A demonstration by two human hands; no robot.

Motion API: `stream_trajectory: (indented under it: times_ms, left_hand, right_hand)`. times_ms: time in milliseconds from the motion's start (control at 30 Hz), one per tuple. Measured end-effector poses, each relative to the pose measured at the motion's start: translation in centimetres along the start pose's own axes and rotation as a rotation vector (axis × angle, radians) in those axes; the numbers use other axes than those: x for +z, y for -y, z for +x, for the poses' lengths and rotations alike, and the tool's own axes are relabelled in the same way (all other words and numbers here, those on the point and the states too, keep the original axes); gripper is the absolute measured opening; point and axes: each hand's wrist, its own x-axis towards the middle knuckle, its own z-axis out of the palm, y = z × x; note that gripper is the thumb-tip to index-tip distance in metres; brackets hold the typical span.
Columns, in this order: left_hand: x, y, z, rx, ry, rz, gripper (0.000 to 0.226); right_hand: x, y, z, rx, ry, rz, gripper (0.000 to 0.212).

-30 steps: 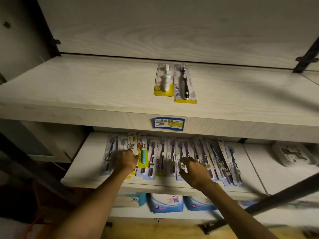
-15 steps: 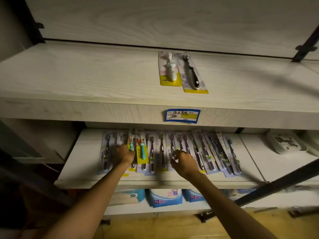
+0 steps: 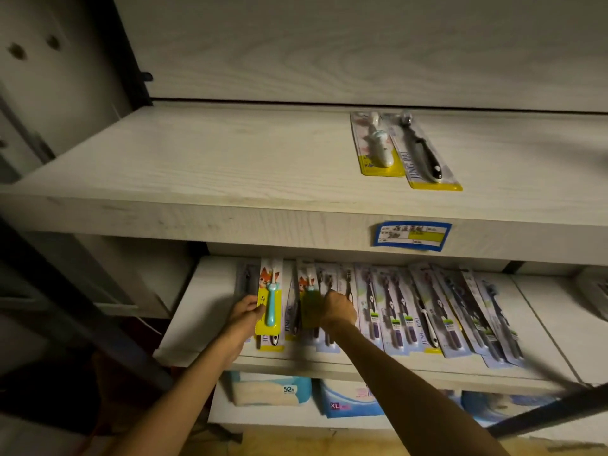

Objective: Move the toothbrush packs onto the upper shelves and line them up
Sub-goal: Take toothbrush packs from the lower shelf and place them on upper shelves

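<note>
Two toothbrush packs lie side by side on the upper shelf (image 3: 197,166): a yellow-backed white brush pack (image 3: 376,144) and a black brush pack (image 3: 424,153). A row of several packs (image 3: 427,311) covers the lower shelf (image 3: 200,311). My left hand (image 3: 245,312) pinches the left edge of a yellow fox pack with a teal brush (image 3: 270,299), lifted over the row. My right hand (image 3: 339,307) grips a second fox pack (image 3: 309,301), blurred, beside it.
A blue and yellow price label (image 3: 413,236) is stuck on the upper shelf's front edge. Blue and white bagged goods (image 3: 348,403) sit below the lower shelf. A white box (image 3: 595,291) lies at far right. Dark metal bars cross at lower left and lower right.
Both hands have closed on fox packs and raised them off the row. The view has shifted left, so the shelves now sit further right.
</note>
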Motion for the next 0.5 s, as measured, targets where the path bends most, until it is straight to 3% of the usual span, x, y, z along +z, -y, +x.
stream_trajectory:
  times_ms: [133, 267, 500]
  left_hand:
    - [-1.2, -0.4, -0.5, 0.019, 0.004, -0.030, 0.019]
    - [-2.0, -0.8, -0.9, 0.042, 0.024, -0.035, 0.016]
    - [-1.1, -1.6, -2.4, 0.026, 0.062, -0.138, 0.020]
  right_hand:
    - [-0.1, 0.5, 0.6, 0.061, -0.012, 0.076, 0.037]
    - [-1.1, 0.4, 1.0, 0.097, 0.022, 0.253, 0.025]
    - [-3.5, -1.5, -3.0, 0.161, 0.138, 0.990, 0.007]
